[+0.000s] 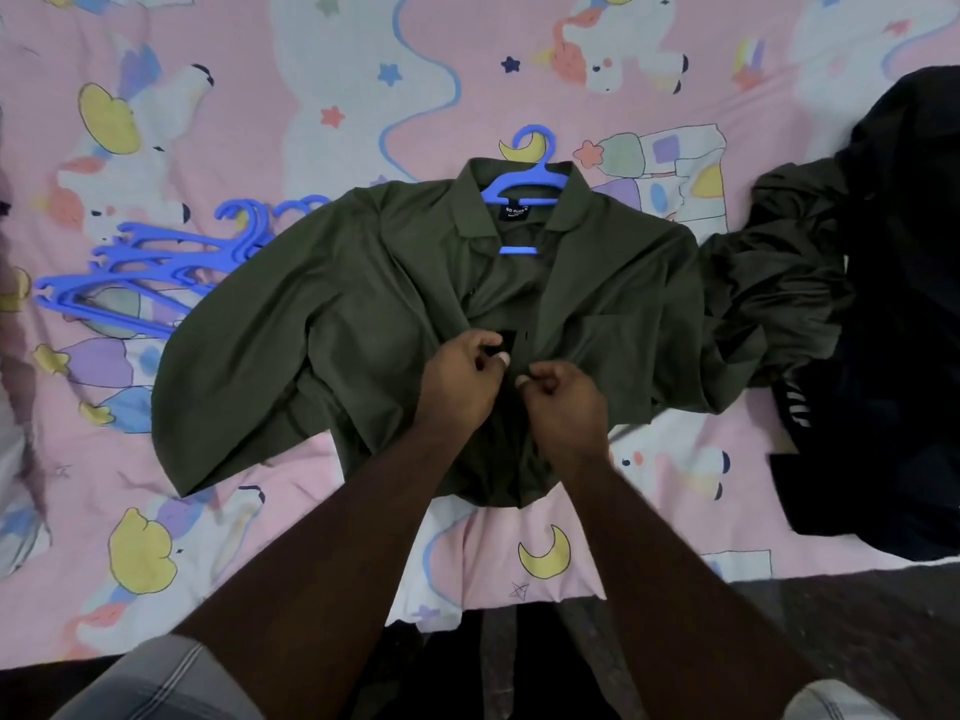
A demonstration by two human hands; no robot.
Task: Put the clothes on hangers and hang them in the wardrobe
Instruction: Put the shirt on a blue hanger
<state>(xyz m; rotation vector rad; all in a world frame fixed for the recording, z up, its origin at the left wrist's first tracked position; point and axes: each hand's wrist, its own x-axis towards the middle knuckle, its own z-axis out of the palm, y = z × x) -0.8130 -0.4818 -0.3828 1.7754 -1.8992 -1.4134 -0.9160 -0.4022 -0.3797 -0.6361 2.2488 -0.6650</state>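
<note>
Pink unicorn bedsheet (260,511) carries an olive shirt (363,304) on a blue hanger (524,184) at twelve o'clock from the left hand (460,379) and right hand (563,405), both pinching its placket.

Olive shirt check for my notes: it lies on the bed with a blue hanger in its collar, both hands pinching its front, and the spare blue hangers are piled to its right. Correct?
One thing is wrong: the head view shows the spare blue hangers piled to the left of the olive shirt, not the right. The blue hanger in the collar and both hands, left and right, pinching the front are correct.
</note>
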